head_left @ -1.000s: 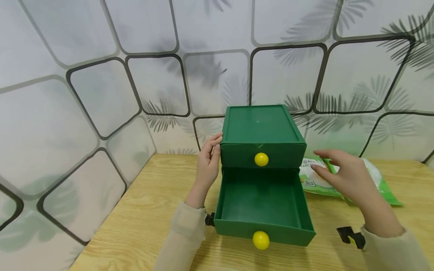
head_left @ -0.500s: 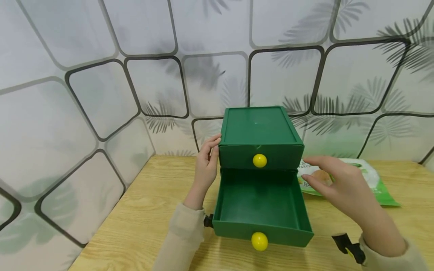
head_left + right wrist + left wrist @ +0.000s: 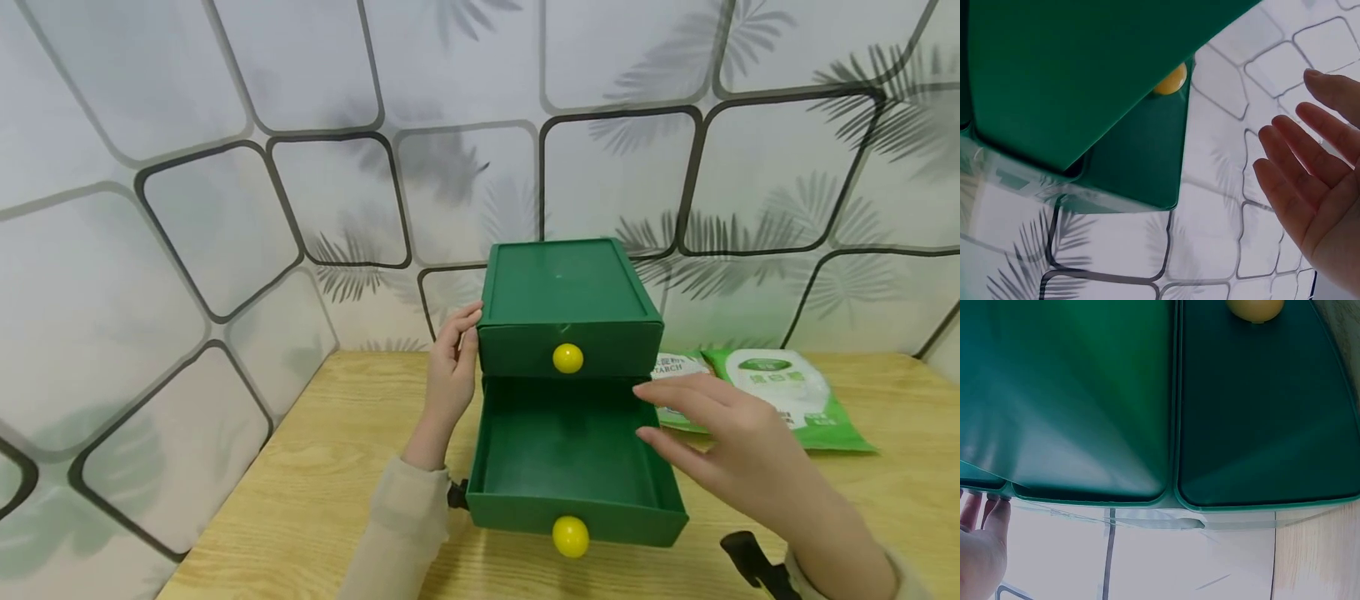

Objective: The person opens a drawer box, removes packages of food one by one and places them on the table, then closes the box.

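Note:
A green drawer cabinet [image 3: 566,279] stands on the table with its upper drawer [image 3: 517,350] closed. The lower drawer [image 3: 510,512] is pulled out, and nothing lies inside it. Each drawer front bears a yellow round knob [image 3: 570,537]. My left hand [image 3: 450,375] rests its fingertips against the cabinet's left side; the left wrist view also shows these fingers [image 3: 999,519] at the edge. My right hand [image 3: 738,442] hovers over the pulled-out drawer's right edge, thumb and fingers apart, holding nothing. In the right wrist view its fingers [image 3: 1297,169] are spread beside the cabinet.
Behind my right hand, a green and white bag [image 3: 787,392] lies on the wooden table [image 3: 315,500]. A second bag [image 3: 678,365], with "STARCH" lettering, is partly hidden beside the cabinet. A patterned wall covering [image 3: 472,200] rises behind the table.
My right hand has moved left, from over the bags to the pulled-out drawer's right edge, uncovering more of the bags. My left hand stays at the cabinet's side. The view has shifted slightly.

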Motion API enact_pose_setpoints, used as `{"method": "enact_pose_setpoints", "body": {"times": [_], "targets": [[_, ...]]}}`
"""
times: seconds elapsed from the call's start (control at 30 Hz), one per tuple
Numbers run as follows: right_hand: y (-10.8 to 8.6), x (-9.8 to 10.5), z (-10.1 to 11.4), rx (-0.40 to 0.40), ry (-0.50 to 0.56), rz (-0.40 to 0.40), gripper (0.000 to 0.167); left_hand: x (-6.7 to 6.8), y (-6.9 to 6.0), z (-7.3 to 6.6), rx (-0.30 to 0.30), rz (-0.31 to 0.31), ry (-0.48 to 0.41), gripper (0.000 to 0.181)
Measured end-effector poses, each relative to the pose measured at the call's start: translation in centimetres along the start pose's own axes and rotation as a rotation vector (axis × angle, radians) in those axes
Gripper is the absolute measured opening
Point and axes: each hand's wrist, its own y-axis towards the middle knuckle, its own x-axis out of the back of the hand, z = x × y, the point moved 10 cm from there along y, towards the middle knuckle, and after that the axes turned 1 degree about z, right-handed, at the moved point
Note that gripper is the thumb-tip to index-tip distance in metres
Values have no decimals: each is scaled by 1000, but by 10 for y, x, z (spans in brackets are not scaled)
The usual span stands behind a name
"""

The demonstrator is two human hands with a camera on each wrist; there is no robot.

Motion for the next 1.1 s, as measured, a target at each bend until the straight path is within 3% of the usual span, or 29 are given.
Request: {"method": "enact_pose_setpoints", "body": {"times": [0.3, 0.47, 0.77, 0.93, 1.1], "targets": [[3, -9, 35, 133, 72, 49, 32, -1, 0, 1, -6, 1, 3, 24], [-1, -22, 49, 149, 122, 164, 29, -1, 0, 0, -5, 3, -4, 25], [-11, -50, 76, 274, 207, 328, 20, -1, 1, -2, -3, 12, -15, 25], [-18, -65, 86, 334, 184, 408, 18, -1, 1, -2, 2, 17, -20, 26], [-26, -83, 89, 325, 156, 552, 17, -1, 1, -1, 8, 21, -10, 26]]}}
